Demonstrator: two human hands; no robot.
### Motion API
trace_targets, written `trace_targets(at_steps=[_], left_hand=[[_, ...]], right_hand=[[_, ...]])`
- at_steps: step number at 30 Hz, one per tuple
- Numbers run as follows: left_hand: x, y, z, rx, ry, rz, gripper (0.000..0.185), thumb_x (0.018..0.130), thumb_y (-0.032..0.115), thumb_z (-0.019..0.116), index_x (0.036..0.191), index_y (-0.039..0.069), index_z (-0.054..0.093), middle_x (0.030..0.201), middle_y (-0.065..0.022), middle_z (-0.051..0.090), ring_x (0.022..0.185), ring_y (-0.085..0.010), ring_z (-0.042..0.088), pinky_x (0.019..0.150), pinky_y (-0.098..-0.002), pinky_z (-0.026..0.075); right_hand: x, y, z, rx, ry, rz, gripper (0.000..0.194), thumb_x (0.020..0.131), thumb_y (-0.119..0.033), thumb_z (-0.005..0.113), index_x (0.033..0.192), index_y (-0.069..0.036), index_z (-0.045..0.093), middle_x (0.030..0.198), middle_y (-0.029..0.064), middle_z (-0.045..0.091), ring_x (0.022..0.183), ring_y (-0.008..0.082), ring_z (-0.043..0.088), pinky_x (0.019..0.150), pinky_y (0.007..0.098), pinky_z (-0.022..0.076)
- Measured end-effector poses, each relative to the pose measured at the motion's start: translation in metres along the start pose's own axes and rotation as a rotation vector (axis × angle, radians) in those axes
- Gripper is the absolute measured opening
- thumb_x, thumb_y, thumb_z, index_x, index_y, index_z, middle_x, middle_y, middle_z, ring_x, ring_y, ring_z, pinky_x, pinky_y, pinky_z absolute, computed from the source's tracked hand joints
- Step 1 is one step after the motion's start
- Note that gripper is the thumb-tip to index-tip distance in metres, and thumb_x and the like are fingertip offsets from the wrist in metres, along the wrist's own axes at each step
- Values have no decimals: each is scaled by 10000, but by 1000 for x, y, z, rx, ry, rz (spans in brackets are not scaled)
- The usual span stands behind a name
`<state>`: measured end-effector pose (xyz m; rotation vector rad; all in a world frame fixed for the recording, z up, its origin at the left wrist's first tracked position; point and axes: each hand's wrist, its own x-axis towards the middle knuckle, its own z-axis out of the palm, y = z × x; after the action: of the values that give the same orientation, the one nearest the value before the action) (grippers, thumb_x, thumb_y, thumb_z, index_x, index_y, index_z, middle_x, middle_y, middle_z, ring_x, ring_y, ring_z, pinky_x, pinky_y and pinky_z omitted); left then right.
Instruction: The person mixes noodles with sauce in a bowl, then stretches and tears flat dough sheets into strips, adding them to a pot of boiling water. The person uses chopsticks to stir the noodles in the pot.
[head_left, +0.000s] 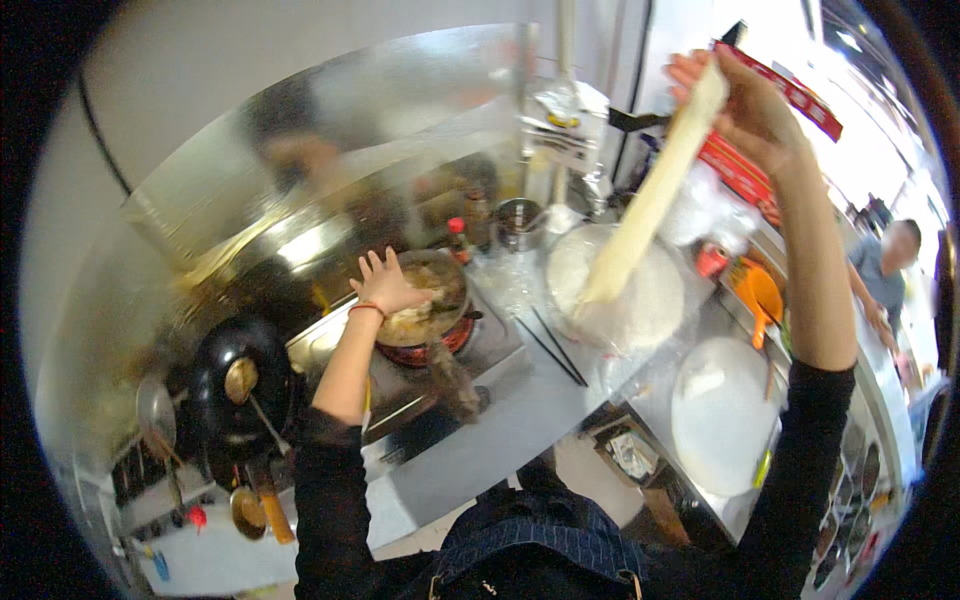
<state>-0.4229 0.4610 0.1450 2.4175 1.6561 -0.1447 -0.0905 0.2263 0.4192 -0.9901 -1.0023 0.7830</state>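
My right hand (761, 120) is raised at the upper right and holds the top of a long, pale dough strip (660, 195). The strip slants down to a large round basin (553, 262) with white contents, and its lower end is blurred. My left hand (390, 286), fingers spread, is over a long-handled pan (459, 281) on a burner. Pale pieces and brownish food show in the pan. Whether my left fingers touch the food, I cannot tell. A red cord circles the left wrist.
A black wok (217, 352) with a ladle (241, 380) stands left. Black chopsticks (551, 349) lie between burner and basin. At right are a white board (724, 412) and an orange scoop-like utensil (757, 292). A steel splash guard (420, 97) rises behind. Another person (877, 270) stands far right.
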Motion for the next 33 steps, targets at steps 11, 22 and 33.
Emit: trace_targets(at_steps=[11,22,33], left_hand=[[-107,272,-31,-1232,-30,1242,452,880,156,630,1264,-33,484,1145,-150,625,1045,-147,581,863,-279,466],[-233,296,171,-1361,-387,762,312,968,261,472,1048,-4,616,549,-34,562,422,-73,466,413,-219,376],[-282,309,183,-1031,-506,1022,910,815,362,700,1442,-21,164,1469,-140,274,1355,-219,252,1104,-327,221]], right_hand=[[-76,-51,14,108,120,-43,277,954,-156,449,1128,53,503,1088,194,568,1022,290,571,964,406,464],[-123,-155,-90,-19,68,-93,325,957,-206,436,1127,56,523,1067,199,585,965,276,603,899,388,501],[-213,-53,-84,74,-493,235,374,957,-264,436,1062,74,557,1023,224,633,902,274,665,869,369,535]])
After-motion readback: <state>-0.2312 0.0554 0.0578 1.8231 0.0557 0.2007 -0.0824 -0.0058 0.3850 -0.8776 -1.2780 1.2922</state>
